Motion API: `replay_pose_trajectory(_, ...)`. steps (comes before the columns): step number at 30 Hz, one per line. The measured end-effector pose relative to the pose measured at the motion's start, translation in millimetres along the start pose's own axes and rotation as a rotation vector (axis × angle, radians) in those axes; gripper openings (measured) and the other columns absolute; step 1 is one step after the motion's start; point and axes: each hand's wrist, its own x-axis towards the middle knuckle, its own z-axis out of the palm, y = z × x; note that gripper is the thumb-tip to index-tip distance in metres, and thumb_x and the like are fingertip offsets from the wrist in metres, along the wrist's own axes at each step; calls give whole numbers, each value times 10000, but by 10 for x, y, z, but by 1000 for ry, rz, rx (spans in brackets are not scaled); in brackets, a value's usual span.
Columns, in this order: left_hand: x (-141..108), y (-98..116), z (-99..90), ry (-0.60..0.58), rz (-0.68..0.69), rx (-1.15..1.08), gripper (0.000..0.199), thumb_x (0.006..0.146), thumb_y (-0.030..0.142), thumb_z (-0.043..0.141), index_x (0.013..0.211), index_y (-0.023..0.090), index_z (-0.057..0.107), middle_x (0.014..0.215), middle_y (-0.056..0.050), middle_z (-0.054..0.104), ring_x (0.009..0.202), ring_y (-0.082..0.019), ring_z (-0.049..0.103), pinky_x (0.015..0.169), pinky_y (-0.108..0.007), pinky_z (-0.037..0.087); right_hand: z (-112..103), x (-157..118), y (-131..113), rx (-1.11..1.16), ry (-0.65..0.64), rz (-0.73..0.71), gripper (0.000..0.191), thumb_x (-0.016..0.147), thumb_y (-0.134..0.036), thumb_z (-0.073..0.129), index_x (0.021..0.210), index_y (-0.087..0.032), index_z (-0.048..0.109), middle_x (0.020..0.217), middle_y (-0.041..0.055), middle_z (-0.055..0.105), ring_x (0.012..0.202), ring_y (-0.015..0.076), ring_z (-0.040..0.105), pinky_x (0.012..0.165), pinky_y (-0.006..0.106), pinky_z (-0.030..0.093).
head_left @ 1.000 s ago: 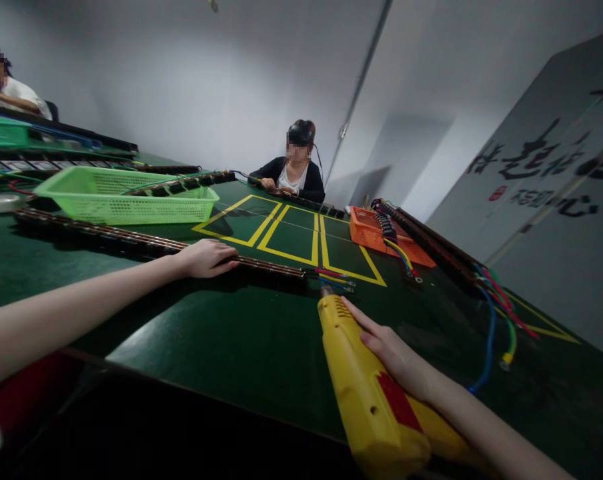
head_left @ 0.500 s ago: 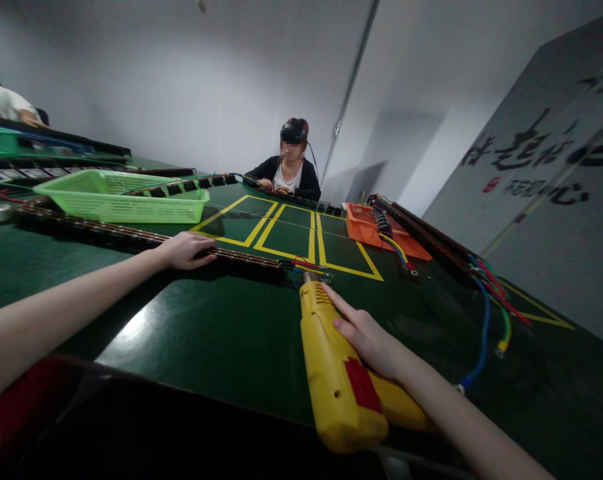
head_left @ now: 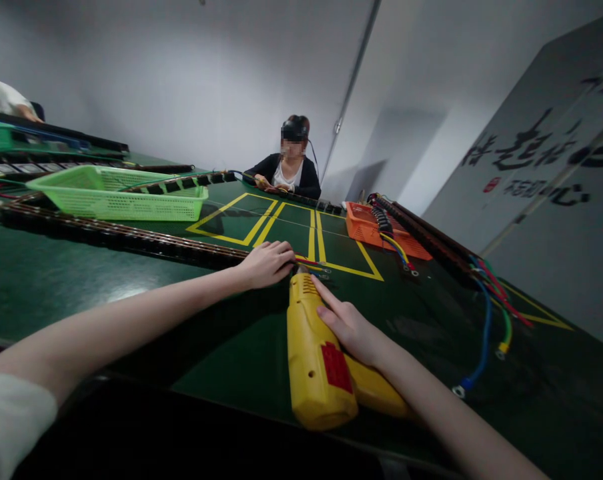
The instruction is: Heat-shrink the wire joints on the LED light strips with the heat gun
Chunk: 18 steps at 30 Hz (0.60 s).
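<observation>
My right hand (head_left: 354, 330) grips a yellow heat gun (head_left: 306, 353) with a red patch on its side, index finger stretched along the barrel. Its metal nozzle points away from me, at the near end of several thin wires (head_left: 315, 262) with ring terminals. These wires come out of a long dark strip (head_left: 146, 241) lying across the table. At that same end, my left hand (head_left: 267, 265) is closed over the strip, fingers bent round it close to the nozzle. The fingertips are partly hidden.
A green basket (head_left: 131, 212) stands behind the strip, and an orange basket (head_left: 357, 230) at the right. Further right, another dark strip (head_left: 431, 233) trails thick cables with ring terminals. Yellow tape outlines mark the green table (head_left: 221, 380). A person (head_left: 289, 167) sits opposite; another is far left.
My left hand has slid right along the strip to its wire end. The heat gun has shifted slightly left with my right hand, its nozzle now close to my left fingers.
</observation>
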Motion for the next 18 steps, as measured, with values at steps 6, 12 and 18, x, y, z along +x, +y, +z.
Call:
replay_pose_trajectory(6,-89,12,192,-6,-40,-101,244,909,264,392,1133,200,465,1094,-76,526,983,-209,551,850,-337,455,2,-18,48,20,-11,20,690,915,-586,271,1480,-218,125,1259,109,577,980,265,619,882,427,433)
replay_pose_trajectory(12,-119,-15,167,-25,-30,-100,257,882,188,397,1132,194,457,1121,-84,519,960,-210,563,835,-337,470,-84,-141,166,26,-14,44,697,910,-595,277,1478,-220,128,1396,99,458,1179,275,517,1003,454,353)
replay_pose_trajectory(18,-117,-13,162,-30,19,-136,311,856,122,393,1146,211,463,1178,-83,500,1018,-213,555,867,-345,470,-204,-337,303,11,28,90,719,902,-611,261,1474,-192,139,1478,80,318,1325,286,351,1085,495,240)
